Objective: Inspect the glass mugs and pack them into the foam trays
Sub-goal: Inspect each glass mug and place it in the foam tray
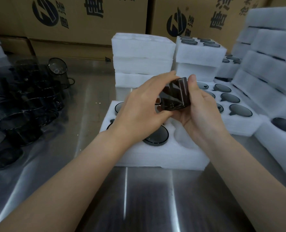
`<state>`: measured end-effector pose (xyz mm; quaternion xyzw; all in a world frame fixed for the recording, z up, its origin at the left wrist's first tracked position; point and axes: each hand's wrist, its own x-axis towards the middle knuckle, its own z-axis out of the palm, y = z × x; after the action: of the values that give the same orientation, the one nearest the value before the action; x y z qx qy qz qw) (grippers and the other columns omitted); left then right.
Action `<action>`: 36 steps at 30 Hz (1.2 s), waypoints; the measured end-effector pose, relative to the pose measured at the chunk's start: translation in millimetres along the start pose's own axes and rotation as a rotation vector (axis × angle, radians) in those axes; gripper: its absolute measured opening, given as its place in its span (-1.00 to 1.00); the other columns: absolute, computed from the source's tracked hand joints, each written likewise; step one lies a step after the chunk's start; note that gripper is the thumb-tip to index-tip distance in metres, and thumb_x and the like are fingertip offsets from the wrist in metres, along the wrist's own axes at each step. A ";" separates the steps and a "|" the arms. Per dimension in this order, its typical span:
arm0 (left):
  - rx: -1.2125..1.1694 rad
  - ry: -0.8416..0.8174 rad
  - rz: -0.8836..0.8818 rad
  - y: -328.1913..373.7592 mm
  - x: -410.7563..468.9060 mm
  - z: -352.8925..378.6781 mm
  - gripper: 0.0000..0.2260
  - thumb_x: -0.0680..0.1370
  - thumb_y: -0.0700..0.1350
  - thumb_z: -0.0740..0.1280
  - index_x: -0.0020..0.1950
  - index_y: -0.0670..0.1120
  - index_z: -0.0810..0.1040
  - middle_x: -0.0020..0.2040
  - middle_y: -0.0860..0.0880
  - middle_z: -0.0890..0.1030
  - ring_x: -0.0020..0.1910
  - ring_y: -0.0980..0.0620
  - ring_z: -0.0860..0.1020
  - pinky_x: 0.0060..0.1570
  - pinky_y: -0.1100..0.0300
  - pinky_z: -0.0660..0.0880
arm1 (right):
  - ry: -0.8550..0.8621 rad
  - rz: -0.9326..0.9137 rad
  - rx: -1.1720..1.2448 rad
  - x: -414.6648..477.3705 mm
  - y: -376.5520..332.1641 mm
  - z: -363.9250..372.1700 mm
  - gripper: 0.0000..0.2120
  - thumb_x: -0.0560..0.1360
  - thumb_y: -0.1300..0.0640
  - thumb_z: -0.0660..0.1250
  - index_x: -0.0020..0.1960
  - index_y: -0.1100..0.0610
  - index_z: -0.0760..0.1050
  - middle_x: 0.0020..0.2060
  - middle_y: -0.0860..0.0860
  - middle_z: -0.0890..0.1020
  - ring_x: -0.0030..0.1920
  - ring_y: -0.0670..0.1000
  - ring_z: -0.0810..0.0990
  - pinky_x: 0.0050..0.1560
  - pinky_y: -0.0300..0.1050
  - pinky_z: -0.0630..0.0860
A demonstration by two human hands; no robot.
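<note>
While my left hand (142,106) and right hand (202,111) curl their fingers round the dark glass mug (174,96) between them, I judge inspection is in hand; next it needs lowering into the foam tray (155,156), at the free pocket (180,136) under my fingers.

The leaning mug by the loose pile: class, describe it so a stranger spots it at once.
Find the steel table, then the heap of loose mugs on its left. At the heap's far right corner, the leaning mug sits tilted, paler than the rest, handle showing.
</note>
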<state>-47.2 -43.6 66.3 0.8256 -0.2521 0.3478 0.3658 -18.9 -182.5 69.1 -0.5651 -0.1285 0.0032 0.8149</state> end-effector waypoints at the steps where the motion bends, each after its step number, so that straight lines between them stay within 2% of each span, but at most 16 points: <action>1: -0.034 -0.019 -0.011 -1.0 0.0 -0.9 -0.45 0.43 -0.24 0.50 0.38 -0.14 0.43 0.30 -0.01 0.54 0.29 0.09 0.49 0.25 0.18 0.45 | 0.016 0.012 0.017 0.5 -0.4 -1.2 -0.55 0.62 -0.09 0.15 0.14 0.27 0.57 0.00 0.23 0.69 0.00 0.22 0.69 -0.02 0.13 0.66; 4: -0.096 -0.043 0.013 -2.6 -0.2 -2.8 -0.50 0.44 -0.25 0.50 0.33 -0.10 0.43 0.37 -0.01 0.48 0.37 0.08 0.43 0.33 0.21 0.39 | -0.006 0.056 0.107 2.2 -2.5 -3.4 -0.59 0.62 -0.04 0.15 0.16 0.27 0.56 0.04 0.25 0.68 0.04 0.23 0.67 -0.04 0.12 0.65; 6: -0.147 -0.035 0.017 -1.9 0.2 -3.2 -0.52 0.44 -0.28 0.49 0.22 0.03 0.37 0.42 0.01 0.42 0.45 0.07 0.34 0.39 0.18 0.34 | -0.089 0.120 0.187 3.3 -3.4 -1.8 -0.56 0.61 -0.07 0.16 0.21 0.27 0.53 0.12 0.24 0.65 0.12 0.20 0.65 -0.01 0.04 0.65; 7: -0.177 -0.025 -0.003 -1.3 0.4 -3.5 -0.49 0.45 -0.30 0.48 0.18 0.11 0.31 0.42 0.03 0.42 0.46 0.10 0.33 0.38 0.18 0.35 | -0.160 0.167 0.239 3.2 -3.5 -0.5 -0.51 0.59 -0.12 0.16 0.27 0.25 0.50 0.19 0.24 0.62 0.22 0.21 0.60 0.08 0.03 0.62; 9: -0.222 -0.021 -0.077 -0.2 1.2 -4.1 -0.43 0.44 -0.28 0.49 0.15 0.21 0.26 0.37 0.05 0.47 0.35 0.27 0.41 0.28 0.20 0.44 | -0.310 0.261 0.343 2.6 -3.8 2.0 -0.42 0.54 -0.23 0.17 0.33 0.19 0.46 0.26 0.22 0.57 0.35 0.25 0.48 0.20 0.10 0.55; 11: -0.242 -0.031 -0.141 0.2 1.7 -5.0 -0.40 0.41 -0.26 0.49 0.20 0.24 0.27 0.31 0.10 0.48 0.21 0.42 0.43 0.16 0.14 0.52 | -0.415 0.306 0.387 2.0 -4.6 2.2 -0.39 0.51 -0.26 0.17 0.36 0.15 0.42 0.19 0.18 0.62 0.29 0.21 0.55 0.18 0.09 0.56; 13: -0.237 -0.049 -0.181 -1.2 2.4 -5.1 -0.34 0.37 -0.23 0.52 0.32 0.16 0.30 0.28 0.21 0.44 0.21 0.36 0.45 0.12 0.07 0.54 | -0.450 0.293 0.348 1.6 -4.1 0.3 -0.34 0.47 -0.25 0.22 0.40 0.17 0.39 0.25 0.20 0.58 0.26 0.18 0.58 0.22 0.10 0.54; 14: -0.233 -0.069 -0.197 -1.5 2.6 -5.2 -0.28 0.34 -0.20 0.54 0.38 0.15 0.28 0.30 0.23 0.41 0.26 0.30 0.43 0.15 0.07 0.54 | -0.436 0.272 0.298 1.6 -3.7 -0.4 -0.33 0.45 -0.24 0.24 0.39 0.19 0.41 0.27 0.22 0.56 0.26 0.19 0.57 0.24 0.11 0.54; 16: -0.225 -0.111 -0.218 -0.3 2.2 -5.3 -0.17 0.31 -0.13 0.58 0.46 0.17 0.23 0.43 0.18 0.34 0.40 0.22 0.32 0.30 0.09 0.45 | -0.372 0.206 0.208 1.3 -3.0 -0.5 -0.37 0.43 -0.22 0.25 0.32 0.21 0.46 0.25 0.22 0.58 0.21 0.21 0.60 0.13 0.07 0.60; 19: -0.138 -0.070 -0.108 3.4 1.4 -5.8 -0.18 0.32 -0.14 0.59 0.50 -0.04 0.27 0.49 0.01 0.33 0.47 0.12 0.28 0.43 0.23 0.26 | -0.313 0.117 0.123 0.0 -2.2 0.9 -0.40 0.43 -0.17 0.29 0.28 0.24 0.47 0.14 0.21 0.63 0.09 0.19 0.66 -0.07 -0.03 0.63; 21: -0.081 -0.041 -0.035 5.2 -0.4 -4.7 -0.25 0.35 -0.18 0.58 0.47 -0.17 0.32 0.43 -0.07 0.42 0.45 0.03 0.34 0.42 0.16 0.28 | -0.305 0.082 0.114 -1.4 -1.8 2.0 -0.44 0.44 -0.13 0.31 0.28 0.25 0.47 0.07 0.18 0.65 0.00 0.15 0.68 -0.15 -0.08 0.62; 24: -0.051 0.001 0.009 4.7 -1.8 -3.4 -0.33 0.38 -0.20 0.56 0.43 -0.22 0.39 0.37 -0.08 0.49 0.40 -0.01 0.42 0.37 0.10 0.36 | -0.271 0.052 0.121 -1.8 -3.1 2.1 -0.47 0.47 -0.08 0.31 0.28 0.26 0.48 0.03 0.17 0.66 -0.01 0.15 0.68 -0.15 -0.04 0.62; 26: -0.043 -0.001 0.035 3.9 -2.3 -2.4 -0.36 0.39 -0.23 0.54 0.42 -0.21 0.40 0.37 -0.08 0.49 0.40 -0.01 0.43 0.37 0.10 0.37 | -0.220 0.046 0.125 -1.7 -5.1 1.1 -0.52 0.49 -0.05 0.30 0.27 0.24 0.50 0.02 0.17 0.66 -0.02 0.15 0.68 -0.18 0.01 0.63; 29: -0.019 -0.026 0.064 1.8 -2.2 -0.2 -0.37 0.38 -0.28 0.52 0.42 -0.19 0.40 0.40 -0.07 0.46 0.42 0.01 0.39 0.39 0.13 0.36 | -0.115 0.040 0.123 -1.9 -6.5 -0.3 -0.72 0.58 0.06 0.26 0.19 0.21 0.53 -0.05 0.14 0.68 -0.09 0.12 0.69 -0.28 0.00 0.62; 32: 0.023 -0.014 0.059 -0.6 -2.5 1.4 -0.37 0.36 -0.29 0.51 0.41 -0.19 0.42 0.34 -0.06 0.50 0.36 -0.01 0.44 0.34 0.16 0.39 | -0.045 0.014 0.097 -3.1 -6.1 0.3 -0.81 0.60 0.11 0.24 0.10 0.20 0.52 -0.14 0.13 0.68 -0.17 0.11 0.69 -0.33 -0.01 0.62; 36: 0.043 -0.045 0.003 -2.2 -2.8 2.5 -0.38 0.38 -0.25 0.46 0.43 -0.13 0.39 0.29 0.00 0.52 0.28 0.05 0.47 0.25 0.28 0.40 | 0.005 -0.007 0.033 -4.8 -5.6 1.6 -0.83 0.62 0.09 0.24 0.05 0.19 0.51 -0.17 0.13 0.69 -0.19 0.11 0.69 -0.25 0.07 0.65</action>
<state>-46.5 -43.8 62.0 0.8406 -0.2539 0.3352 0.3415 -24.7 -183.7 73.8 -0.5511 -0.1284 0.0011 0.8245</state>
